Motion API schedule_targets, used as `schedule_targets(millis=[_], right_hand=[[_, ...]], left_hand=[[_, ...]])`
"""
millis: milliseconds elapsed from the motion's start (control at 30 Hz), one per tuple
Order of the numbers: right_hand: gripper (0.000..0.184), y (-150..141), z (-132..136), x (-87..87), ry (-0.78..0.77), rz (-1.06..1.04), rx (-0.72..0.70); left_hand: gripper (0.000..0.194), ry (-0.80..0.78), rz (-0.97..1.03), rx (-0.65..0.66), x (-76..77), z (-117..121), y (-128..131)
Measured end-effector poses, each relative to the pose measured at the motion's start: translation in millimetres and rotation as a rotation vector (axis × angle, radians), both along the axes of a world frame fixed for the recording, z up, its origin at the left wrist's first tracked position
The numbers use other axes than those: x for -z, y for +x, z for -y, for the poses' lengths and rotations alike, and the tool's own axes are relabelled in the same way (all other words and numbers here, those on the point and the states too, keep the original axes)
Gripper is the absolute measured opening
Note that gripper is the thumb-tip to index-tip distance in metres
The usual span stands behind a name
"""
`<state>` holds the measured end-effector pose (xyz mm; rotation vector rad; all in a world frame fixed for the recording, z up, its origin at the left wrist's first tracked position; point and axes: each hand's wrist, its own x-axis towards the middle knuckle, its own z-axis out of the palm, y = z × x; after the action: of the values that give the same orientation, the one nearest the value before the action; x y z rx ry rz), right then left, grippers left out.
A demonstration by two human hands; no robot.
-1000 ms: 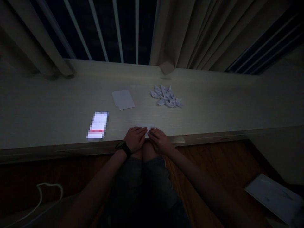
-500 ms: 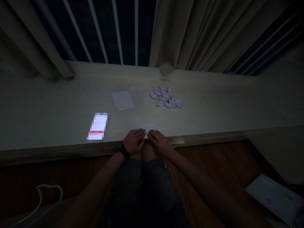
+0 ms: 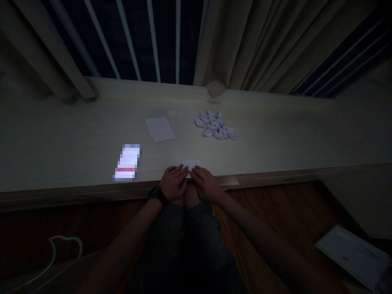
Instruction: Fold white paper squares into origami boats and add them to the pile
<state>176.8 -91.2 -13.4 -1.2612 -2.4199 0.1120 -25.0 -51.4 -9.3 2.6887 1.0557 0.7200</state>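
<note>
Small white paper [image 3: 192, 163] was seen laid flat at the front edge of the ledge [image 3: 275, 141], partly hidden; exact shape could not be made out.

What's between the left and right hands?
White paper, between the left hand and right hand at the near edge of the ledge, in the head view; exact shape too dim to tell.

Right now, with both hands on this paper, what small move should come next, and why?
Perhaps slide the left hand and right hand apart along the paper, pressing lightly: their fingertips lie close together on it, near the front of the ledge.
</note>
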Motion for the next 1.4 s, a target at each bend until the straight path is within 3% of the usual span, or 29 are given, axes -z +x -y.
schedule_targets(millis=[300, 533, 767, 967, 1233, 1400], right_hand=[[0.051, -9, -1, -2.6, -0.022, -0.004, 0.057], [0.054, -15, -3, 1.2, -0.035, -0.037, 0.153], [0.054, -7, -4, 1.3, -0.069, -0.103, 0.135], [0.047, -13, -2, -7.8, -0.012, 0.013, 0.155], [0.033, -2, -12, -3.3, 0.074, 0.103, 0.303], [0.025, -5, -18, -16.7, 0.033, 0.105, 0.395]], left_hand=[[0.052, -0.005, -0.052, 0.035, -1.7, 1, 0], [0.056, -0.008, -0.102, 0.055, -2.5, 2, -1], [0.059, -0.002, -0.123, 0.07, -4.6, 4, -1], [0.058, 0.017, -0.117, 0.095, -3.2, 5, -2], [0.05, 0.033, -0.126, 0.078, -2.3, 5, -1], [0.048, 0.036, -0.105, 0.067, -2.8, 5, 0]])
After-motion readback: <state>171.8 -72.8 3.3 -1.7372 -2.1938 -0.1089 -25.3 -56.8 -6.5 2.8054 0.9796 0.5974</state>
